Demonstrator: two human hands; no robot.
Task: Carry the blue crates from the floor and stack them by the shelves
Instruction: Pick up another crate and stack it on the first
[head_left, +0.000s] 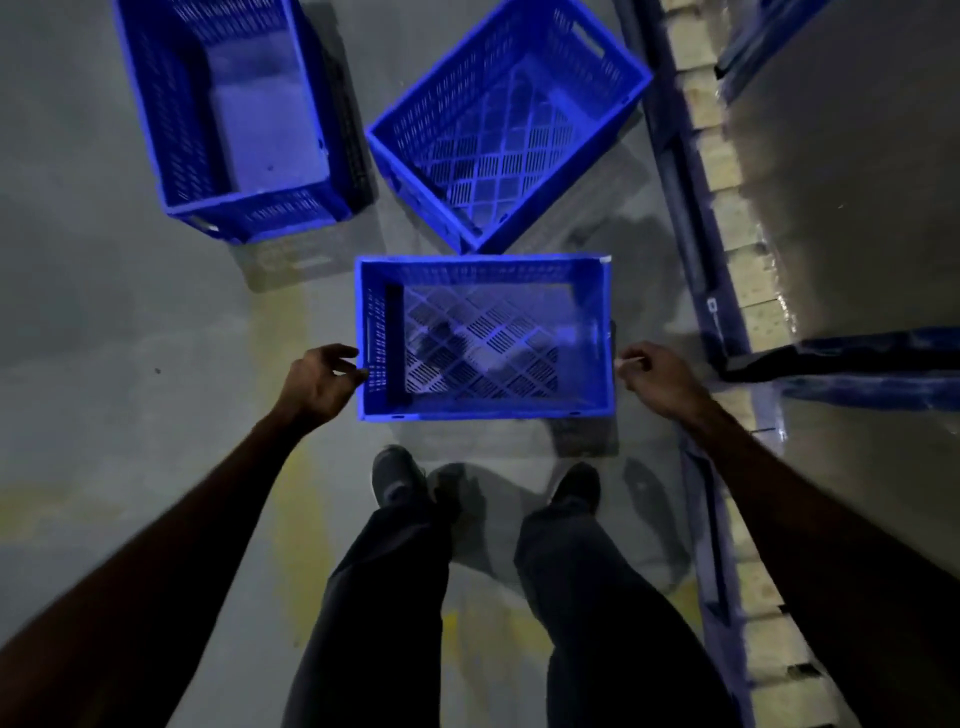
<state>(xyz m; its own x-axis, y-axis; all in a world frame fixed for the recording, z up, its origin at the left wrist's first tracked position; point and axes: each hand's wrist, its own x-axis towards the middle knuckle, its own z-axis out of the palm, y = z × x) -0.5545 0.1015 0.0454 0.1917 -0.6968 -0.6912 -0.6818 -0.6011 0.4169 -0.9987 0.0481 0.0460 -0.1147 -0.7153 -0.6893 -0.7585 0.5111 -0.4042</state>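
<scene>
Three blue perforated crates stand on the grey floor. The nearest crate (485, 414) sits squarely in front of my feet, empty, with its lattice bottom showing. My left hand (319, 384) is at its left wall, loosely curled, fingertips touching the rim. My right hand (655, 381) hovers just off its right wall with curled fingers and holds nothing. A second crate (400, 156) lies turned at an angle beyond it. The third crate (260, 210) stands at the far left.
Blue metal shelving (688, 223) with pale boards runs along the right side, close to the near crate. My legs and shoes (397, 475) stand just behind the crate. Faded yellow floor marking (296, 499) runs at left. Bare floor lies to the left.
</scene>
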